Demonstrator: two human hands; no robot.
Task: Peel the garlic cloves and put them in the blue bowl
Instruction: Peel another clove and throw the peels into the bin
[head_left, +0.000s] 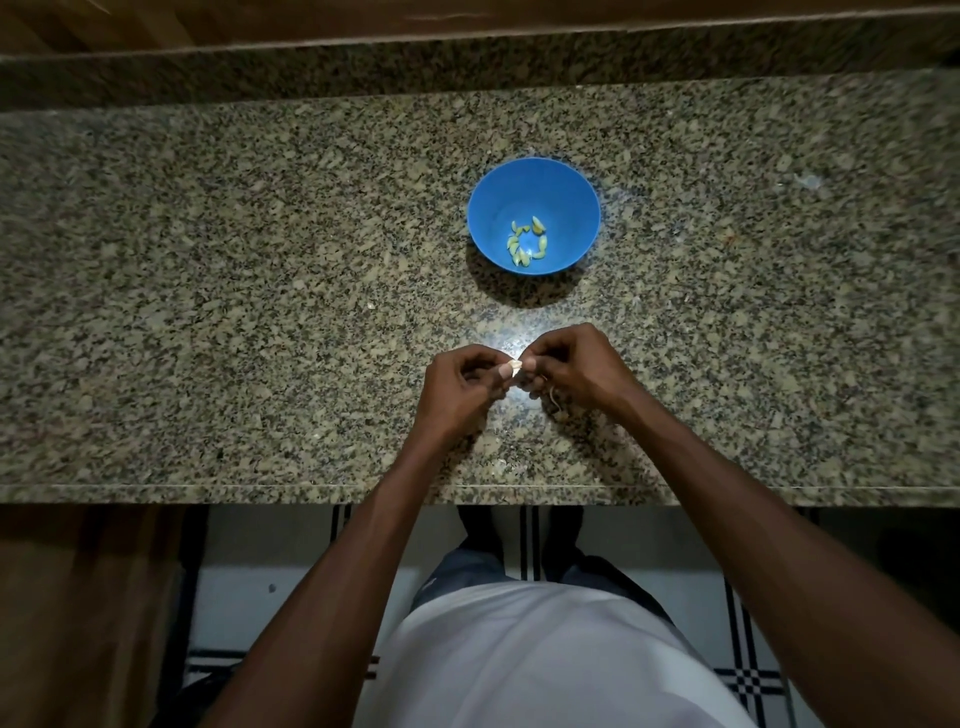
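A pale garlic clove (516, 367) is pinched between the fingertips of both hands, just above the granite counter. My left hand (462, 387) grips it from the left and my right hand (566, 366) from the right. A thin strip of skin or root (554, 399) dangles under my right hand. Beyond the hands stands the blue bowl (558, 179), with several peeled yellowish cloves (527, 241) lying in its bottom.
The speckled granite counter (234, 291) runs left to right, with a raised back ledge (363, 67) and a front edge (208, 493) close to my body. Small scraps of skin (561, 414) lie near my right hand. A pale scrap (808, 181) lies far right.
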